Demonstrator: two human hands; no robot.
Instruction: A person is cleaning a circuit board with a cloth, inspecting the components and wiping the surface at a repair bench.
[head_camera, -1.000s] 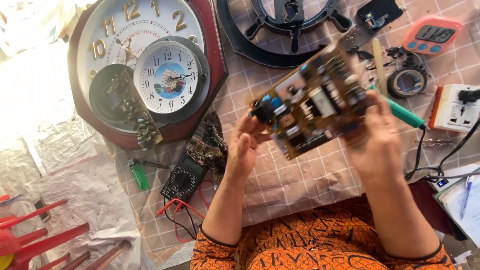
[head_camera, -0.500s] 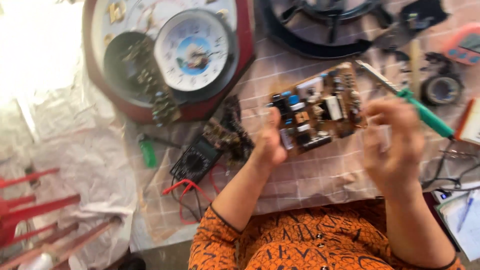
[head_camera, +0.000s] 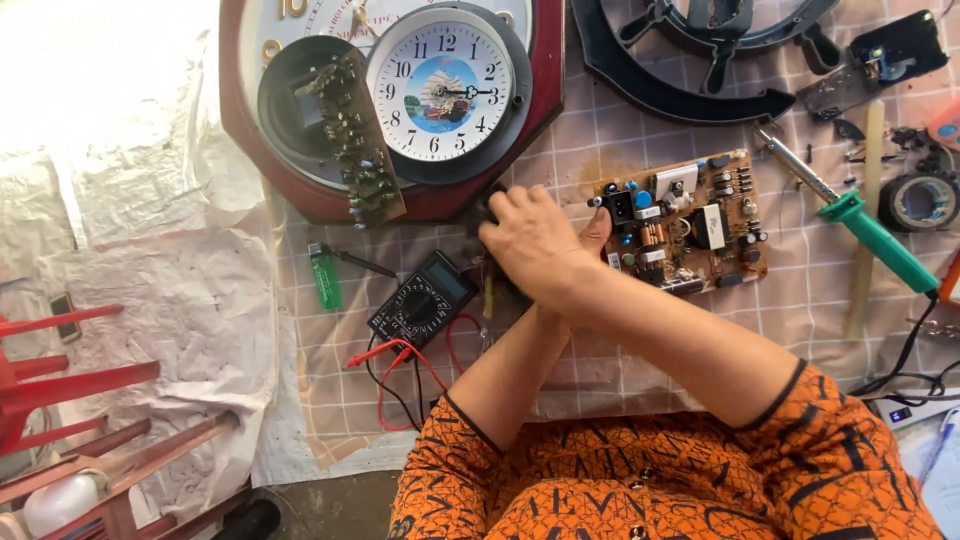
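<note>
The right hand is lying across the left forearm, its grip curled over a dark part just left of the circuit board, which is lying flat on the desk. The left hand is hidden underneath, so I cannot tell its grip. A black meter is sitting just beside them.

**Hands crossed beside the circuit board**

The right hand reaches across the left forearm, covering something dark on the checked surface. Just beside it lies the brown populated circuit board, with the black multimeter near and the green-handled soldering iron beyond.
</note>
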